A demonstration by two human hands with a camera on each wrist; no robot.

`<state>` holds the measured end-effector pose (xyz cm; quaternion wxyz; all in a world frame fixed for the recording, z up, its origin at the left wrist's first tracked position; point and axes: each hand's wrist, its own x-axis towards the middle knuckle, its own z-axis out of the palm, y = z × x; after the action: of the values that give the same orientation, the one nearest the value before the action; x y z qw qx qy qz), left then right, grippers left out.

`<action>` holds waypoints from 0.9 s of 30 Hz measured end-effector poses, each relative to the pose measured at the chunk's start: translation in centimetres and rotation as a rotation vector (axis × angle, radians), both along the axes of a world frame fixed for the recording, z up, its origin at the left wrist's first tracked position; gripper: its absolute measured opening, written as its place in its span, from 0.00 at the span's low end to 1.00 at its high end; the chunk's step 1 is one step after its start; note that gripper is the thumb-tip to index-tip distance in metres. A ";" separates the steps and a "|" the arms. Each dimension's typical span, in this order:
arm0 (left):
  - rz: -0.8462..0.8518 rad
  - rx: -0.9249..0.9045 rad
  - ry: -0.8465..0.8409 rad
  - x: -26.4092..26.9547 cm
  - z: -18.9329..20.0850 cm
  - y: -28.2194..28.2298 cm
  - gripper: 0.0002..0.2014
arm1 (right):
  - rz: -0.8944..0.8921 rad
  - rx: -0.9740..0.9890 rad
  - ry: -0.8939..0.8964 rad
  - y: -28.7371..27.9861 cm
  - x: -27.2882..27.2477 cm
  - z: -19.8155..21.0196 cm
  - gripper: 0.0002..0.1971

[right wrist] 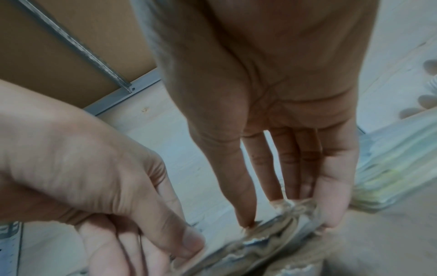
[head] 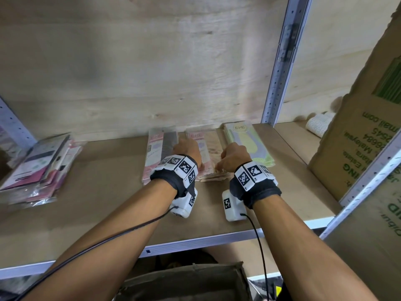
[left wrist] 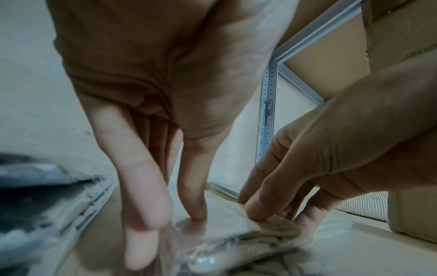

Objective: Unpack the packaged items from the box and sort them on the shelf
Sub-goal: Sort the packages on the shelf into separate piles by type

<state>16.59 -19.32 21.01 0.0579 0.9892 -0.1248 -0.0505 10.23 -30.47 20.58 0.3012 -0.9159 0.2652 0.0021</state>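
Both hands, left hand (head: pixel 188 150) and right hand (head: pixel 234 157), seemingly pinch the beige plastic-wrapped packet stack's (head: pixel 213 170) near end, its long axis running away toward the plywood shelf's (head: pixel 104 183) back.

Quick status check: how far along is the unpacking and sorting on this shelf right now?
Partly done. Three sorted stacks sit side by side at the back of the shelf: pink stack, beige stack, green stack. In hand: left hand and right hand both grip the beige stack's near end, squaring it. Left: the mixed pile on the left looks unsorted; the open box below hides its contents.
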 end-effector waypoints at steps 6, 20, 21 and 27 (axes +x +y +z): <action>-0.040 -0.169 0.047 -0.2 1.9 1.0 0.22 | 0.010 0.023 -0.039 -0.9 -0.4 0.2 0.24; 0.238 -1.132 -0.073 2.8 1.2 23.1 0.07 | 0.282 0.503 -0.311 6.6 -2.2 1.5 0.10; 0.280 -1.144 -0.094 3.1 1.1 24.9 0.06 | 0.302 0.497 -0.314 7.8 -1.8 1.6 0.10; 0.571 -0.891 -0.299 5.3 1.4 33.7 0.13 | 0.445 0.454 -0.299 15.5 2.6 2.3 0.09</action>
<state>21.93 14.35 22.44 0.4643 0.8599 0.1325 0.1658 12.82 -14.93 22.84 0.5250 -0.8511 0.0047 -0.0075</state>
